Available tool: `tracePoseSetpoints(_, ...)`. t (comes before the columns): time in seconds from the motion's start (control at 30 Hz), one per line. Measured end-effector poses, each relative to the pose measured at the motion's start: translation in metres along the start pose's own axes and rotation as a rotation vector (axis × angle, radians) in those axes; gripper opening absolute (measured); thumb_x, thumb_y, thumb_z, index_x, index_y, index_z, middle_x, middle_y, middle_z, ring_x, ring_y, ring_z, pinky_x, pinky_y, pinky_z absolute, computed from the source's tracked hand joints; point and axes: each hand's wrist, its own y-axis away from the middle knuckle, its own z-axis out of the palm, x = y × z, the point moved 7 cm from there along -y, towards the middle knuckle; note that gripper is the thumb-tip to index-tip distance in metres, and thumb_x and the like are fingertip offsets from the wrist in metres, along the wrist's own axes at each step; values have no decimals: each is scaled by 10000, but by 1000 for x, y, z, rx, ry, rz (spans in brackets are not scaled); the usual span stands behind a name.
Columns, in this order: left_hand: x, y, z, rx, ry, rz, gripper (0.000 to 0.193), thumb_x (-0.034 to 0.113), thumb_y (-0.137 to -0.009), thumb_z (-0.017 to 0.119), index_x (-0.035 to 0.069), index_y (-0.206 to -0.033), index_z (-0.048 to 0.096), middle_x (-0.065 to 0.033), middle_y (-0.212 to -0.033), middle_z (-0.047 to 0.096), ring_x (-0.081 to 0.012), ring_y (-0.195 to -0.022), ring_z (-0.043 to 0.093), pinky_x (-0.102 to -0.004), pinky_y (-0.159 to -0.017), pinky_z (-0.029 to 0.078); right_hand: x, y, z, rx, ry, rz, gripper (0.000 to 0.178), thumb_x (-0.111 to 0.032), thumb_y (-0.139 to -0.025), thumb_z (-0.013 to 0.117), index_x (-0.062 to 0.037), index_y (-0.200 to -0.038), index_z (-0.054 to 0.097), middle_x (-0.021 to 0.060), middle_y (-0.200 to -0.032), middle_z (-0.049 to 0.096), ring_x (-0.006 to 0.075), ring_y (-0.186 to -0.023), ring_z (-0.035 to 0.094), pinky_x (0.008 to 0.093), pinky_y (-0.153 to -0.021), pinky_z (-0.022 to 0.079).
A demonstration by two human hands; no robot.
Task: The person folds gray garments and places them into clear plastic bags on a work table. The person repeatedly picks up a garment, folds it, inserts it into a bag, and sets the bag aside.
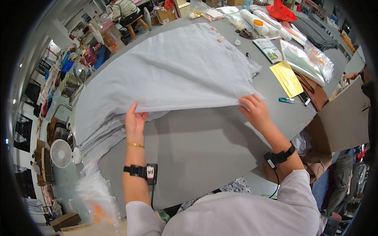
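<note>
A large light grey cloth [173,70], thin and soft, spreads across the grey table [204,153], with several layers showing at its left end. Its near edge runs nearly straight between my two hands. At the left part of that edge, my left hand [135,122] is closed on the fabric, palm turned up and some fingertips hidden by it. My right hand [256,112] pinches the same edge near its right corner, thumb below and fingers on top. Small orange tags [219,40] show at the cloth's far end.
Right of the cloth lie a yellow sheet [286,78], small teal snips [286,100], a phone [304,98], a booklet [267,50] and brown fabric [313,90]. Plastic rolls [260,24] lie farther back. Clear bags [96,192] hang by the left edge near a white fan [61,153].
</note>
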Motion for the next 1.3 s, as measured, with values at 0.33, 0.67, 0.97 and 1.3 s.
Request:
tracePoseSetpoints(0.33,0,143,-83,-93,-287,-62,297,231,-1096,531,-32,-1201,623,-144,-1005,742,-227,-801,727,-343,-627,613,-57,109,-34,-239,-54,58,229,19,-748,710,-73,-957,694,44,-868,606,276,-825,606,394,-670,533)
tracePoseSetpoints(0.67,-15,219,17,-285,-1770,1142,822,294,-715,934,44,-1391,540,-233,-1437,483,-415,-1321,465,-510,-1046,444,-84,133,-106,-153,60,174,315,76,-695,677,-62,-978,694,78,-890,622,309,-823,610,423,-682,522)
tracePoseSetpoints(0.97,-11,209,158,-549,-1605,1414,220,-10,-769,633,52,-979,612,-101,-956,547,-256,-764,629,-377,-599,538,62,114,-256,284,248,305,277,68,-947,605,8,-1200,701,154,-1205,703,302,-1162,665,421,-979,537)
tracePoseSetpoints(1.3,241,256,248,-300,-1474,1627,235,-44,-897,568,8,-1002,771,-162,-911,763,-270,-870,736,-381,-816,582,-75,94,24,-481,-39,-42,949,-301,-706,928,-165,-1548,512,281,-1621,349,509,-1407,413,525,-1145,417)
